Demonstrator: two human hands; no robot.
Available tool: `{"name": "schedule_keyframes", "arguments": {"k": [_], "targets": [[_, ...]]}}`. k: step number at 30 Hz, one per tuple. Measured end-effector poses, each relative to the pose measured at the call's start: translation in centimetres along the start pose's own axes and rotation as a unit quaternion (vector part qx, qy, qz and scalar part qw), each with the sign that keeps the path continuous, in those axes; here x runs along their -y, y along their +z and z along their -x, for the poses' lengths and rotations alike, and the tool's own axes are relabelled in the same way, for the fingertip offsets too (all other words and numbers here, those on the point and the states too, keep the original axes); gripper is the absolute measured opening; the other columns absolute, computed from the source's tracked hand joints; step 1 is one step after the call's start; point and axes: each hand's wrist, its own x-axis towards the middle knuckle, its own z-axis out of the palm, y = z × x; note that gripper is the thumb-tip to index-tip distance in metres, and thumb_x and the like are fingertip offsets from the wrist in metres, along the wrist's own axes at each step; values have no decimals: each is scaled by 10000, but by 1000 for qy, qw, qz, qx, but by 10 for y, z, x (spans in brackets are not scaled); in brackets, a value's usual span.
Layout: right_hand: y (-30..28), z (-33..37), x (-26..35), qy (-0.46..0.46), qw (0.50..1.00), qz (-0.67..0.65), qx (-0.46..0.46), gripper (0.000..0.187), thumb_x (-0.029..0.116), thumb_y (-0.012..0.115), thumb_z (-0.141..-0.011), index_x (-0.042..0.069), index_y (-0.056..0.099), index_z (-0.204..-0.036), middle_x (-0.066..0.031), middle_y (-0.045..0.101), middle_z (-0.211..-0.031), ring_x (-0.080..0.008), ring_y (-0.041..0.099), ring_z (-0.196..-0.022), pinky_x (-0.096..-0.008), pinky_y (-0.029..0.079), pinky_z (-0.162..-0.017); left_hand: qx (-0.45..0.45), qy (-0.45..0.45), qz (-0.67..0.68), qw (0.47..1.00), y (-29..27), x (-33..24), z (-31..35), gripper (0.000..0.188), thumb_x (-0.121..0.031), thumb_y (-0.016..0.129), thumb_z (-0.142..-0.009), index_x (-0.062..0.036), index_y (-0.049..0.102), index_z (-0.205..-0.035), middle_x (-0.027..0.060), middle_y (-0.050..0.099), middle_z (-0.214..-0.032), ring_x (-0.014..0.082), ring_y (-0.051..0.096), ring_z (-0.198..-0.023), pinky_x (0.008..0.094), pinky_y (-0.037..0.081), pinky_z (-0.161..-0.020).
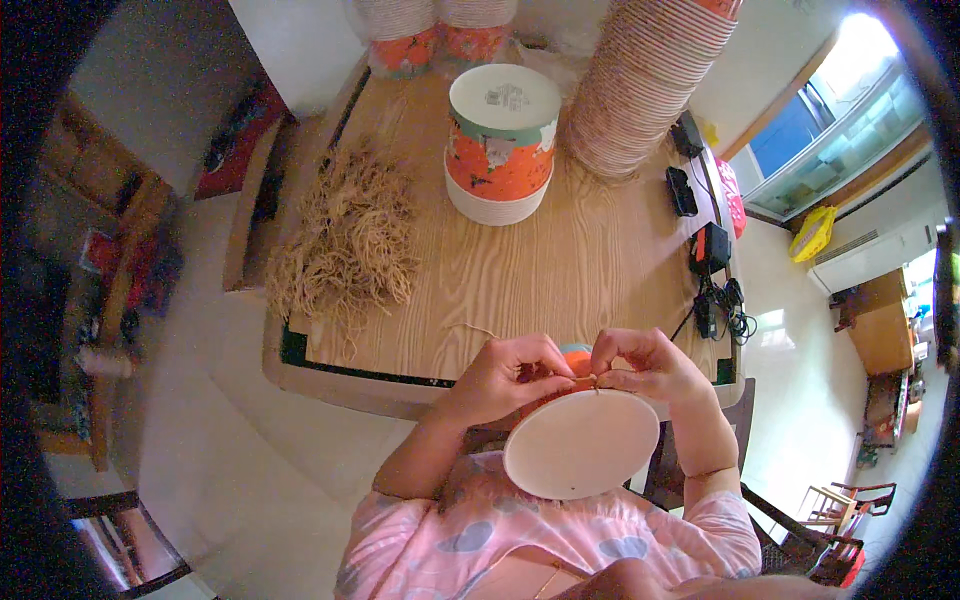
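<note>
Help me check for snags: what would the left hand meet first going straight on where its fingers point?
Past the cord it pinches, probably the right hand; the depth between them is hard to judge.

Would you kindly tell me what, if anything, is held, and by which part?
The left hand and right hand pinch a short stretch of tan cord beside the far rim of the bucket.

Black-and-orange box (711, 248), yellow bag (814, 235)
</note>
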Motion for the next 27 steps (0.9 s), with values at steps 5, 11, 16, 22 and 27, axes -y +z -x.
{"name": "schedule_keyframes", "arguments": {"k": [5,11,16,22,27], "targets": [[0,-4,-4,6,999,37,0,63,17,640,-785,-19,593,-805,-53,586,-792,-128,524,-777,-264,409,-723,-38,-49,-10,998,5,0,-1,59,-79,672,-792,-39,657,-833,-17,590,-697,26,485,-594,185,385,-517],[4,1,1,74,996,-39,13,99,84,601,-845,-14,597,-828,-16,568,-785,-91,513,-747,-232,405,-664,-45,-41,11,998,7,2,0,56,-77,646,-812,-39,649,-853,-33,590,-681,8,479,-578,175,394,-510],[12,-2,5,118,990,-72,-24,142,129,607,-857,-12,609,-844,10,564,-765,-66,513,-728,-206,406,-628,-64,-87,35,994,12,8,-3,67,-91,633,-826,-33,637,-859,-22,605,-698,11,508,-590,185,422,-530],[9,-5,-14,123,988,-87,-15,102,100,606,-854,1,607,-831,20,578,-784,-54,519,-750,-195,420,-654,-40,-134,12,990,12,16,-8,57,-93,627,-823,-38,612,-817,4,624,-724,59,575,-653,222,475,-593],[2,-4,-21,155,985,-74,29,88,90,606,-849,3,604,-835,18,581,-789,-55,518,-752,-200,422,-659,-108,-39,-98,989,19,6,-6,60,-90,616,-822,-41,601,-789,11,608,-685,56,563,-620,232,464,-558]]}}
